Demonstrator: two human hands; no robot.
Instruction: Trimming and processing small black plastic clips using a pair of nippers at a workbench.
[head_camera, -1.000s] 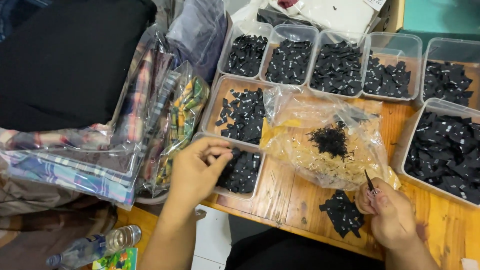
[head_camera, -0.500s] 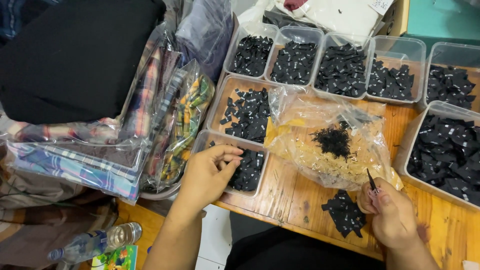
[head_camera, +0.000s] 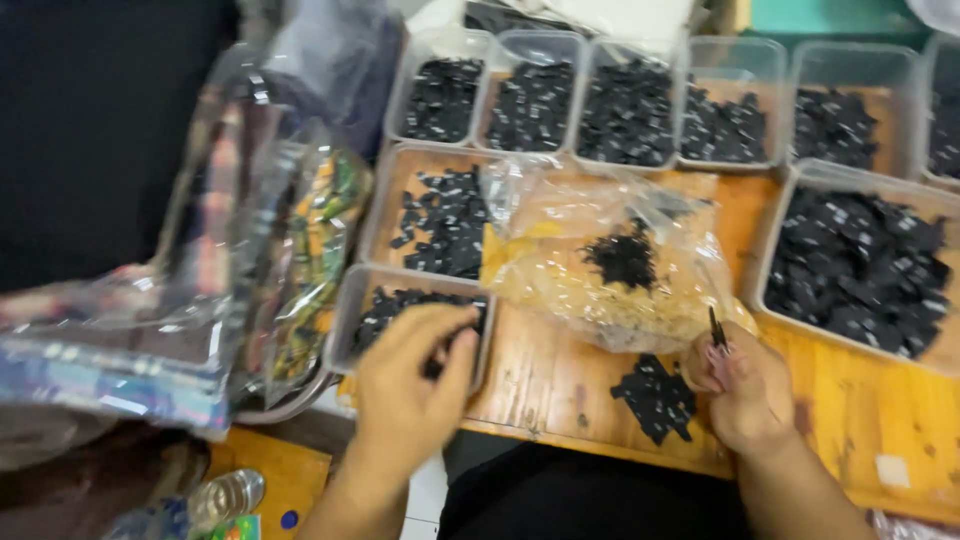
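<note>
On the wooden desk (head_camera: 560, 375) we see many clear tubs of small black pieces, sorted so each kind stays apart. Our left hand (head_camera: 410, 385) reaches into the near tub (head_camera: 345, 330) at the desk edge, with the fingers (head_camera: 445, 320) curled together over the pieces (head_camera: 385, 305) inside; whether they already pinch one we cannot tell. Our right hand (head_camera: 745, 385) rests on the desk just beside a loose pile (head_camera: 655, 395), its fingers closed on a thin dark tool (head_camera: 716, 330) that points upward, probably kept ready. An open plastic bag (head_camera: 610, 260) with more pieces lies between the tubs. Compared with half a second ago, the left hand sits deeper over the tub, and the right hand is almost unchanged.
</note>
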